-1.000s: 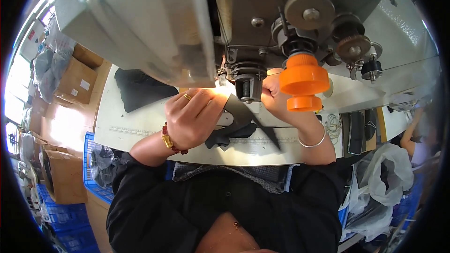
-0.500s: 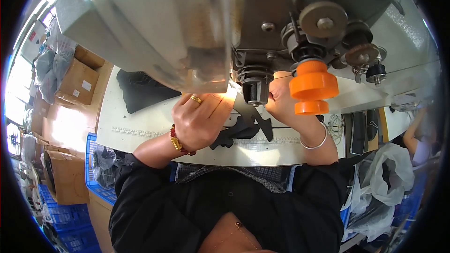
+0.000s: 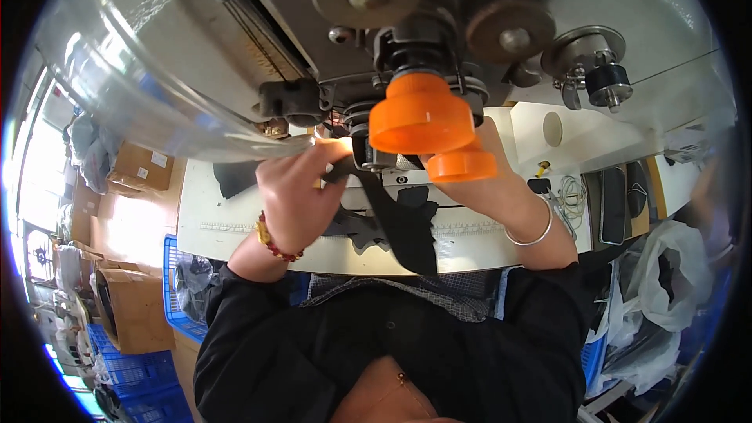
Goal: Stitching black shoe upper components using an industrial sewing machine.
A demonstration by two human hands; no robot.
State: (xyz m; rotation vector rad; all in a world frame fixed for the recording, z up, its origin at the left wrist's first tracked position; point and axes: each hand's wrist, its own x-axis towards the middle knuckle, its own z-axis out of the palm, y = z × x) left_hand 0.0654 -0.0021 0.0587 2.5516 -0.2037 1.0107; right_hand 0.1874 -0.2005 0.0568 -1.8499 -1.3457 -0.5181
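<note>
A sewing machine (image 3: 298,23) fills the upper part of the view, its orange knobs (image 3: 421,113) hanging over the work. My left hand (image 3: 300,192), with a red and gold bracelet at the wrist, is closed on the upper end of a black fabric piece (image 3: 407,231) beside the lit needle area. That piece slants down across the tabletop to its near edge. More cut black pieces (image 3: 356,229) lie beneath and beside it. Behind the lower orange knob, my right hand (image 3: 482,188) rests near the machine's right side; the knob hides its fingers.
The white table (image 3: 462,254) carries a ruler strip (image 3: 227,227) along its near side. Another dark piece (image 3: 233,178) lies left of my left hand. Blue crates (image 3: 174,282) and cardboard boxes (image 3: 133,305) stand left; plastic bags (image 3: 670,282) hang right, near a coiled cable (image 3: 573,197).
The view has shifted, so the machine appears further left. My left hand has turned and its fingers now pinch the fabric. A long black piece now extends toward me.
</note>
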